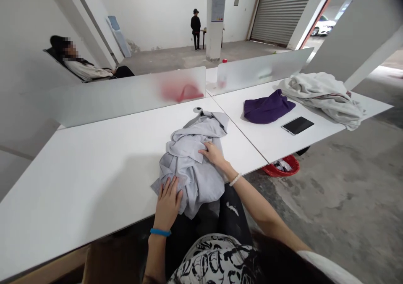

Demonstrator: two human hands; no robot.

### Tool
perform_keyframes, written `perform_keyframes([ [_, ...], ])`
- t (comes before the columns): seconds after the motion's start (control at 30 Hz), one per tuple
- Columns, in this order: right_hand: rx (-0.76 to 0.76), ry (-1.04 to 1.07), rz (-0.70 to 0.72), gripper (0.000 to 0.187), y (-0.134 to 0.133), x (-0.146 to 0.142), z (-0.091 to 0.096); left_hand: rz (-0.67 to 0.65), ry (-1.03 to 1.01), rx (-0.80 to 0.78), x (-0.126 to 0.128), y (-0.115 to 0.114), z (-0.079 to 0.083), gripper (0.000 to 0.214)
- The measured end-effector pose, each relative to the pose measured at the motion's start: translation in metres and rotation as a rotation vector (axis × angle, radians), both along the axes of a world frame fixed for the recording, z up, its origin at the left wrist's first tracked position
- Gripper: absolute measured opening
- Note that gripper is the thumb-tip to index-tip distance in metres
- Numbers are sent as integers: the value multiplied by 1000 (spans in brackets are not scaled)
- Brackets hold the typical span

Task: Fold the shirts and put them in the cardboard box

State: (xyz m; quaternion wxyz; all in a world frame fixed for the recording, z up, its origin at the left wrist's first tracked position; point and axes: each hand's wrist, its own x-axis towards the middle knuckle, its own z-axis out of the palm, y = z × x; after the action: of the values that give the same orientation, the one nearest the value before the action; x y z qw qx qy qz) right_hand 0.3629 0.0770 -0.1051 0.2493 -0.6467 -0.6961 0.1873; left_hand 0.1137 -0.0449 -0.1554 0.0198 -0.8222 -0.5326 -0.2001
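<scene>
A crumpled light grey shirt (192, 166) lies in a heap at the front of the white table, its lower end hanging over the edge towards my lap. My left hand (169, 198) rests on the shirt's near left part, palm down with the fingers stretched out. Higher up on the right side, my right hand (214, 153) has its thumb and fingers closed on a fold of the fabric. Part of that grip is hidden in the cloth. Just beyond the heap lies a small round grey-and-black item (197, 109).
On the right stand a purple cloth (267, 107), a tablet (298, 125) and a pile of whitish fabric (324, 95). Frosted dividers (135, 95) line the table's back. A red-lined bin (282, 166) sits below. One person (85, 67) sits beyond; another (195, 27) stands far off.
</scene>
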Motion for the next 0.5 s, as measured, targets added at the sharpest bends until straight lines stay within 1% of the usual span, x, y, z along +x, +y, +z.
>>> perform_keyframes([
  [0.07,85,188,-36,21,0,24,11,59,-19,-22,-9,0,1,51],
  [0.17,192,540,-158,25,-9,76,32,162,-16,-93,-28,4,9,52],
  [0.27,365,812,-338,27,-26,135,54,236,31,-150,-46,10,17,48],
  [0.33,486,913,-459,27,-41,172,63,225,72,-157,-55,15,20,39],
  [0.4,605,973,-580,22,-57,207,63,218,81,-154,-58,19,19,34],
  [0.5,790,1011,-777,13,-75,254,51,263,15,-163,-54,23,14,35],
])
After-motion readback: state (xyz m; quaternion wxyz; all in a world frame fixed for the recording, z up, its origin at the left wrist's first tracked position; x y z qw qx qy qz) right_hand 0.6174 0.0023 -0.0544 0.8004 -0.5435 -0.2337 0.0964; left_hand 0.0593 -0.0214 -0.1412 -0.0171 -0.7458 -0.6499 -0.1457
